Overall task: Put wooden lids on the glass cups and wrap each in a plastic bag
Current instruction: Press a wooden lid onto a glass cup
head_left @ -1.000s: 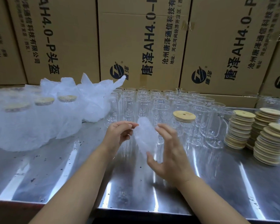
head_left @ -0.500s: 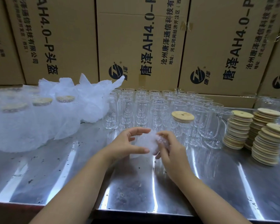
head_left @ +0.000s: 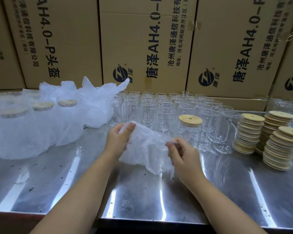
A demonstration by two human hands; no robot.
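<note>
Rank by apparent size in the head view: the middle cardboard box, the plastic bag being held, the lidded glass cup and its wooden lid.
1. middle cardboard box
2. plastic bag, nearer the camera, so its lead over the next is unsure
3. lidded glass cup
4. wooden lid

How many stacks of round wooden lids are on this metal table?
3, all at the right: a left stack of round wooden lids beside the clear glass cups, a back stack, a front stack. More may sit outside the frame.
</note>
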